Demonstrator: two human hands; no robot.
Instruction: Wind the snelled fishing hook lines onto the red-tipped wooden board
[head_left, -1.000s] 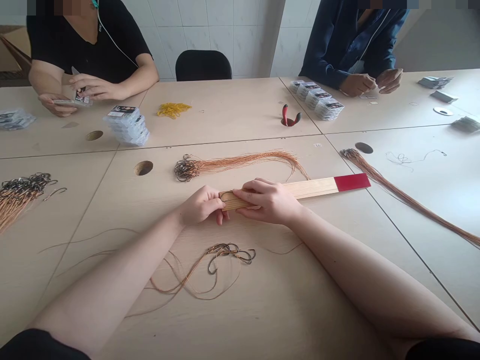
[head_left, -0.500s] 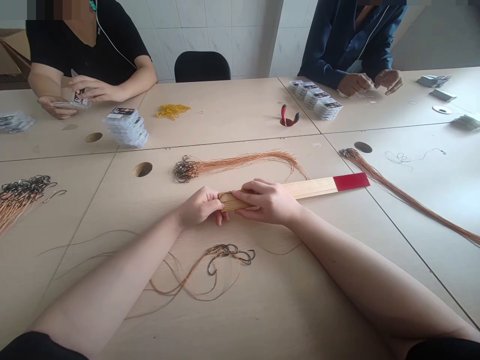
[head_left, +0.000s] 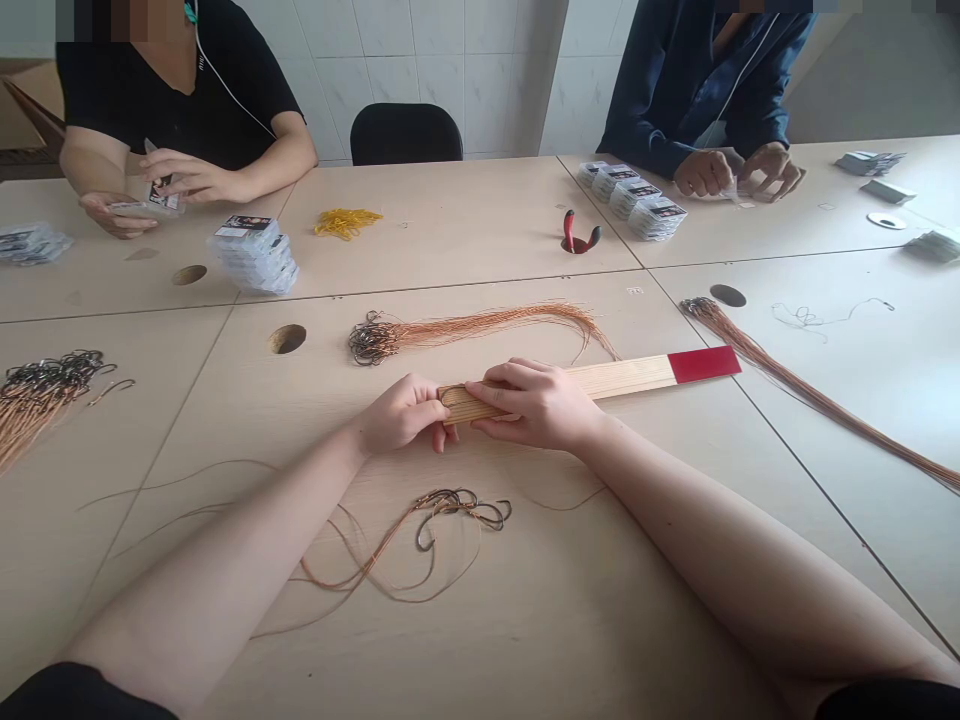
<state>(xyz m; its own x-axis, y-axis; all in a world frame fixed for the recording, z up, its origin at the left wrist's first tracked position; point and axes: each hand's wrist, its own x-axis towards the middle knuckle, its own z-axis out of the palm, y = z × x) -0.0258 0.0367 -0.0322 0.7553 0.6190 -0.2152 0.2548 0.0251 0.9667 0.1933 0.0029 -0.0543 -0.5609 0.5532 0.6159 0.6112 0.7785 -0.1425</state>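
A flat wooden strip (head_left: 626,377) with a red right end lies in both my hands, above the tabletop. My left hand (head_left: 403,414) pinches its left end, thumb on top and fingers curled beneath. My right hand (head_left: 536,403) grips the strip farther along, its fingers lying across the upper face. A dark fish hook (head_left: 444,396) shows at the strip's left end, close to my left thumb; part of it is hidden. Nearer me lies a loose group of dark fish hooks (head_left: 461,505) on orange lines. Behind the strip rests a bundle of orange lines (head_left: 487,325) with hooks at its left end.
More hooked bundles lie at left (head_left: 56,385) and right (head_left: 810,385). Red-handled pliers (head_left: 580,235) stand in a table hole. Across the table, two people handle small packs, near stacked clear packs (head_left: 255,255) and a yellow pile (head_left: 346,222).
My hands and the strip stay almost still. The hands of the person at far right have shifted slightly.
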